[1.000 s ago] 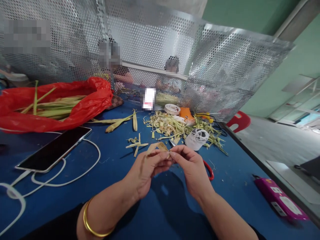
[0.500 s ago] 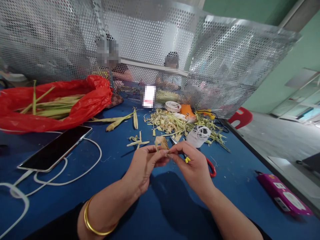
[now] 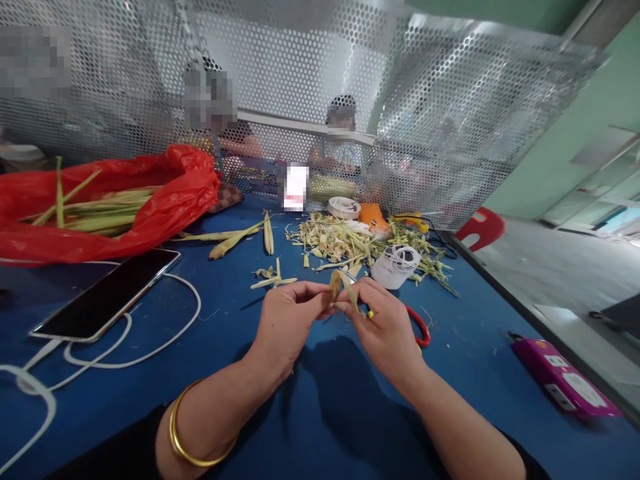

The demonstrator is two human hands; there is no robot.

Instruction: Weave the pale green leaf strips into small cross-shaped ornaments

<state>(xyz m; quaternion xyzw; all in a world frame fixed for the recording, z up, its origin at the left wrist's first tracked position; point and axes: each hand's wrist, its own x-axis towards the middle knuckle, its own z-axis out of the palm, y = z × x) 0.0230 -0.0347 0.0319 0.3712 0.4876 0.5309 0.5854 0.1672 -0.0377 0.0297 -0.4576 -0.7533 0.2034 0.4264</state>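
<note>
My left hand [image 3: 290, 327] and my right hand [image 3: 387, 330] meet over the middle of the table, fingertips nearly touching. Both pinch a small, dry leaf strip [image 3: 335, 285], tan and pale green, that looks like husk. One curl of it stands up between the hands, and another part hangs over my right fingers. Scissors with a red handle [image 3: 421, 327] lie beyond my right hand, partly covered by it. Past the fingers sit a few knotted leaf pieces [image 3: 273, 277] and a white tub of coiled wire [image 3: 395, 267].
A heap of leaf scraps [image 3: 335, 239] lies at the back. On the left are a red plastic bag [image 3: 190, 177] of long leaves, a phone [image 3: 107, 297] and its white cable [image 3: 195, 320]. A purple box [image 3: 565, 380] sits right. People are behind the perforated screen [image 3: 290, 60].
The leaf strip has been turned or spread between my fingers, so a greenish part now shows over my right hand. Both hands stay close together. The view has shifted slightly.
</note>
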